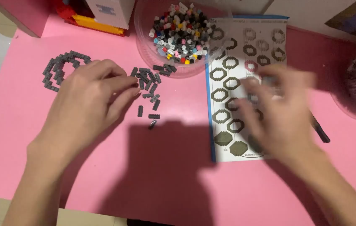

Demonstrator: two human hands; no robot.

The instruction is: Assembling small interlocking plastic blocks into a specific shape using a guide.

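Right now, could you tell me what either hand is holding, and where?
Neither visibly holds anything: left hand rests by the grey bricks; blurred right hand cannot be told.

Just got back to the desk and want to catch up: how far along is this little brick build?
Done: several grey ring layers lie assembled at the left. In hand: the left hand reaches the loose grey bricks; the blurred right hand hovers over the instruction sheet. Left: many bricks remain in the clear bowl, and the rings are not stacked.
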